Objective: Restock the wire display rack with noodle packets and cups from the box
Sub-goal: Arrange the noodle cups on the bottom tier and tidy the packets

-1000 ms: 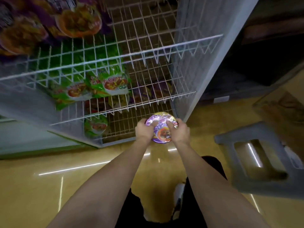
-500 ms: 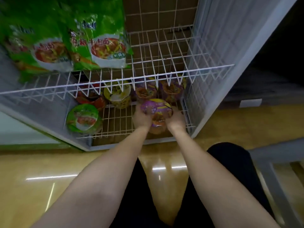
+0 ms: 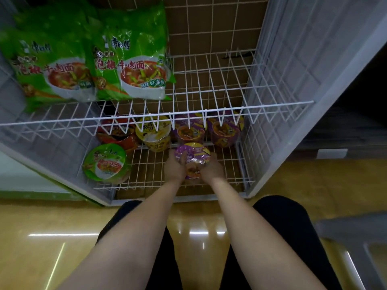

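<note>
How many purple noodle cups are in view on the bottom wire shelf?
3. One purple noodle cup is held between the left hand and right hand at the front. Two purple cups stand behind it, at and. More may be hidden behind.

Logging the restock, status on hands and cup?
Left hand and right hand both grip purple cup. Cup low over bottom shelf, in front of two purple cups. Nothing blocking.
</note>
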`<state>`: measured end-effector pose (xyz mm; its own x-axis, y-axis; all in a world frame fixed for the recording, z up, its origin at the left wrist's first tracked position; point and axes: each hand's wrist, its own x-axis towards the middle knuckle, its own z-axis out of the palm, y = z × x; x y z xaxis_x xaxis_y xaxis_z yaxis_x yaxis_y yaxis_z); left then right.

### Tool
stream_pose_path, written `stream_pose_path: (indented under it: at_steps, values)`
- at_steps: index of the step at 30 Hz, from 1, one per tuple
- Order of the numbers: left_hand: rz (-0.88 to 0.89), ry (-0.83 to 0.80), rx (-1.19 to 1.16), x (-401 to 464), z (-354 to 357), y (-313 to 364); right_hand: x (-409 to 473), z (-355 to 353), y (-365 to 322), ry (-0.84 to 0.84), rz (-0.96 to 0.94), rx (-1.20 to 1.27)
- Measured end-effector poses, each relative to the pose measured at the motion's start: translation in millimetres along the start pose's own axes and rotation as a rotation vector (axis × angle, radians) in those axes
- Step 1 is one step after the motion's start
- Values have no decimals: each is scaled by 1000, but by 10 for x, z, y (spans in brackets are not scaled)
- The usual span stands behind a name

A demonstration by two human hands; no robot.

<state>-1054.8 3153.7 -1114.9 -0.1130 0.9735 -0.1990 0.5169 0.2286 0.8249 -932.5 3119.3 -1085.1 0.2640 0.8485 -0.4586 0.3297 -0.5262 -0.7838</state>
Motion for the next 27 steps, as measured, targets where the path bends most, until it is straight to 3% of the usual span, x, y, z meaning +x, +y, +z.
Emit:
stream_pose_path:
  at_steps: [7,12,14,16,18,23,27]
  values:
    - [17,12,24,111,23,-13,102,-11,56,-27,-33,128]
    - [-25,58,204,98,69,51,84,-8,70,-9,-64,105]
    - [29,90,337,44,59,73,77,-6,95,7,-109,69]
    - [204,116,528,-5,37,112,75,-3,111,28,-155,53]
    - [345,82,706,-9,17,176,85,-2,112,47,-164,59]
    - [427,-34,653,-51,-98,-31,61,13,52,105,-190,36]
    - [323,-218,625,-48,-164,-165,34,135,19,201,-304,-118]
